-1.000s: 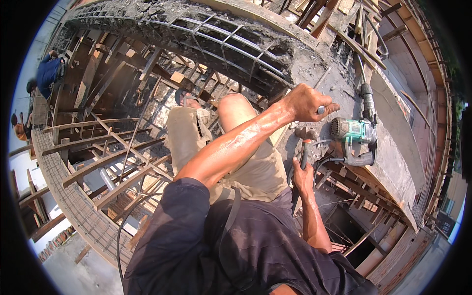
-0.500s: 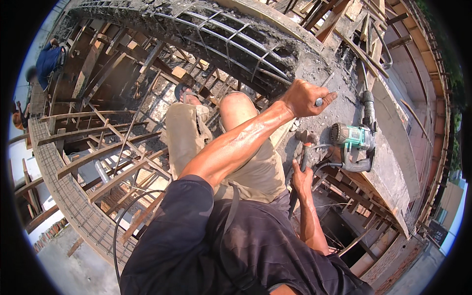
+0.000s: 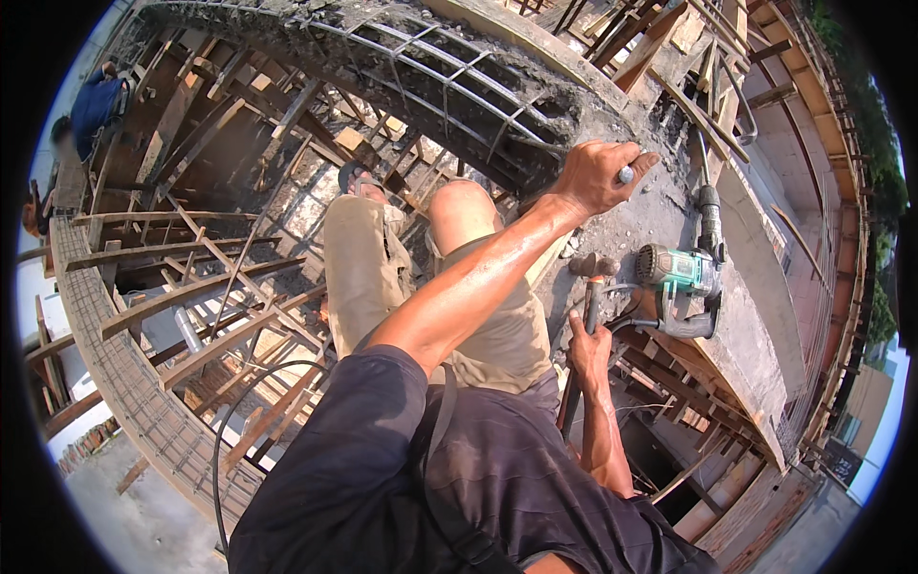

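My left hand (image 3: 595, 180) is closed around a metal chisel (image 3: 625, 175), whose round end pokes out between thumb and fingers. It is held over the rough concrete (image 3: 643, 218), at the end of a stretch of bare rebar (image 3: 459, 69); the chisel's tip is hidden. Lower down, my right hand (image 3: 590, 346) grips the handle of a hammer (image 3: 595, 266), its head upward and apart from the chisel. Just right of the hammer, a teal and black power breaker (image 3: 681, 270) lies on the concrete, its bit pointing away.
My knees (image 3: 464, 212) are bent beside the beam. Below are timber props (image 3: 206, 253) and open gaps. A black cable (image 3: 228, 421) hangs at the left. Loose planks (image 3: 703, 115) lie at the far right. Another person in blue (image 3: 96, 110) is at the far left.
My left hand has shifted slightly away from me with the chisel, and its wrist has turned a little. The right hand and hammer stay nearly in place.
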Demonstrator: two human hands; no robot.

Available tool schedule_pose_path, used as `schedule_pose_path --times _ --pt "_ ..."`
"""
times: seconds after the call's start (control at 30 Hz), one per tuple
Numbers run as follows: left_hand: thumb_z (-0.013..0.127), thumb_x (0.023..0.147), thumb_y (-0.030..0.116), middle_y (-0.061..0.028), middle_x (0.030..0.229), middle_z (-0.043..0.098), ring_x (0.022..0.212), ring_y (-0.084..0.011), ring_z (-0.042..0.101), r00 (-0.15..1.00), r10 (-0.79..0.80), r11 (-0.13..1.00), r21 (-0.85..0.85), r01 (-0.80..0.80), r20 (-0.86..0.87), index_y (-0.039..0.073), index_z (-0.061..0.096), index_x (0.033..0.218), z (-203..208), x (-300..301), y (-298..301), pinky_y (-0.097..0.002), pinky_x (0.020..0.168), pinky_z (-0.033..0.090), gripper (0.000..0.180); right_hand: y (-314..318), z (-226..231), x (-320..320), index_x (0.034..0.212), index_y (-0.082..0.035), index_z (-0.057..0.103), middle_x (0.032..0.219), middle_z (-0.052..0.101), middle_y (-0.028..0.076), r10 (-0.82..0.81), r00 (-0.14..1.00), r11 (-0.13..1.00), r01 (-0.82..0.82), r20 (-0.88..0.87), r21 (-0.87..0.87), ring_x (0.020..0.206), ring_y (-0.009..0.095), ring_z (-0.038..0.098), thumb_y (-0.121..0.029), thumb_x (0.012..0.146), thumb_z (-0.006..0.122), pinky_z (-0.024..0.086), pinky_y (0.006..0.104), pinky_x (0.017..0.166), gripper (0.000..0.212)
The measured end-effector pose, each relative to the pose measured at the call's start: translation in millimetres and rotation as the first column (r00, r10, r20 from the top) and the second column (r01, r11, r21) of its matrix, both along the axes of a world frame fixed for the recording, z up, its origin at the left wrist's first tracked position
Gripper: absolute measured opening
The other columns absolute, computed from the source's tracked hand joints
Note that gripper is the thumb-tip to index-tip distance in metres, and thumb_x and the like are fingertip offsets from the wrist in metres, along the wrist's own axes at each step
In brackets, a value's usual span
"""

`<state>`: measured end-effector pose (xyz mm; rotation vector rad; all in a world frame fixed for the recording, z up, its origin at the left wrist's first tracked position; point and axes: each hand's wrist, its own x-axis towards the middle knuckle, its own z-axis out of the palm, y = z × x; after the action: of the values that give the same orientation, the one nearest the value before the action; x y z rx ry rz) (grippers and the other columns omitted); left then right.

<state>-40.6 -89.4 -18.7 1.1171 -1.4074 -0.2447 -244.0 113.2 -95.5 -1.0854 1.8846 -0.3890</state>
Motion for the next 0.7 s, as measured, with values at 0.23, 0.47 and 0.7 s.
schedule_pose_path --times 0.23,0.47,0.7 --pt "0.067 0.093 0.030 -0.0162 0.062 0.059 0.057 -0.0346 0.061 0.993 -0.122 0.988 0.097 0.122 -0.007 0.005 0.060 0.073 -6 1 6 -0.0424 0.053 0.047 0.033 -29 141 27 0.066 -0.012 0.042 0.050 0.037 -0.004 -0.041 0.940 0.892 0.187 0.337 -0.412 0.038 0.007 0.033 -0.027 0.098 0.063 0.026 0.0263 0.036 0.041" --pt "0.066 0.094 0.032 -0.0179 0.063 0.059 0.058 -0.0362 0.061 0.993 -0.121 0.985 0.127 0.120 0.001 0.004 0.063 0.077 -4 3 3 -0.0428 0.054 0.045 0.033 -62 164 59 0.065 -0.010 0.042 0.050 0.038 -0.003 0.112 0.892 0.766 0.203 0.438 -0.610 0.041 0.007 0.033 -0.020 0.101 0.054 0.031 0.0259 0.039 0.040" --pt "0.058 0.099 0.039 -0.0178 0.060 0.048 0.055 -0.0280 0.039 0.969 -0.183 0.916 0.330 0.230 -0.167 -0.001 0.055 0.073 -75 45 33 -0.0413 0.055 0.040 0.048 -40 148 66 0.066 -0.012 0.044 0.052 0.041 -0.005 -0.004 0.890 0.977 0.101 0.456 -0.190 0.040 0.005 0.038 -0.013 0.092 0.068 0.029 0.0241 0.037 0.035"
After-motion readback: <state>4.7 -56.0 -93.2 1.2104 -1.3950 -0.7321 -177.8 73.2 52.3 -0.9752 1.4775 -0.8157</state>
